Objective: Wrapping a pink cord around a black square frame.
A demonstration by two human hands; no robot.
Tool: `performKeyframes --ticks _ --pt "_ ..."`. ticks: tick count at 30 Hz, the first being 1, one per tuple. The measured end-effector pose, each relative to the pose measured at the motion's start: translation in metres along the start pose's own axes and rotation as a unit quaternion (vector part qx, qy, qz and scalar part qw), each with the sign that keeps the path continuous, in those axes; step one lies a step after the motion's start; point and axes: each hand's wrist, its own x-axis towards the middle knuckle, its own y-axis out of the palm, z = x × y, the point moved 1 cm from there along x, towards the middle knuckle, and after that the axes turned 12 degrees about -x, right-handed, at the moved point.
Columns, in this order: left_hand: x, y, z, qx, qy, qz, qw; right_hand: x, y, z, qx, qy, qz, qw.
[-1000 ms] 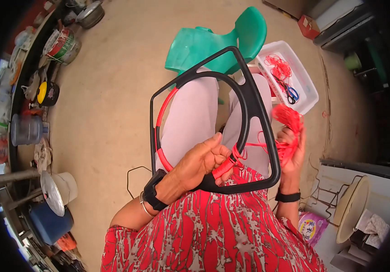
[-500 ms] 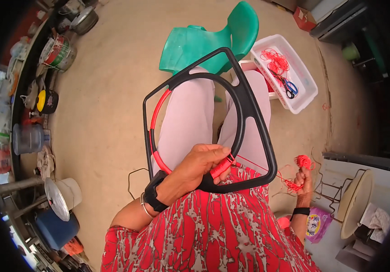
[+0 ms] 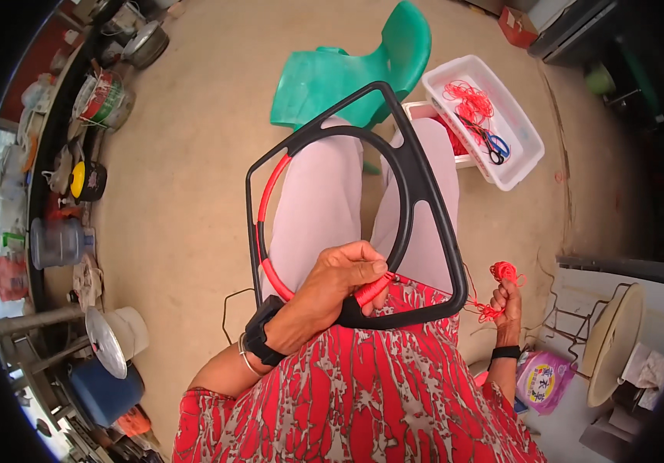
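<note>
A black plastic frame (image 3: 427, 185) with a large round opening lies across my thighs. Red cord is wound tightly on parts of its ring, along the left side and near my body. My left hand (image 3: 343, 276) is closed around the ring there, thumb and fingers pinching at the end of the red winding (image 3: 373, 288). Out to the right, my right hand (image 3: 508, 301) is closed on a loose bundle of red cord (image 3: 505, 272), which sticks out above and beside the fingers. A thin strand runs from the winding toward that bundle.
Beyond my knees stands a green plastic chair (image 3: 324, 81). A white tub (image 3: 528, 143) holds red cord and scissors (image 3: 495, 147). Pots, a water jug (image 3: 58, 241) and a lidded bucket (image 3: 127, 332) line the left; a wire rack (image 3: 571, 328) and a purple packet (image 3: 545, 382) are at right.
My right hand has shifted slightly left with the cord bundle, and the strand to the frame looks less taut. The left hand keeps its hold on the ring.
</note>
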Motion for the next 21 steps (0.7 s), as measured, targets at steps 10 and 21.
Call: performKeyframes --ticks 10,21 --pt "0.005 0.006 -0.001 0.078 0.008 -0.04 0.996 -0.017 0.074 0.041 0.093 -0.007 0.06 0.994" --pt "0.056 -0.009 -0.01 0.023 -0.017 -0.078 0.997 -0.089 0.244 0.078 0.006 -0.117 0.192 0.974"
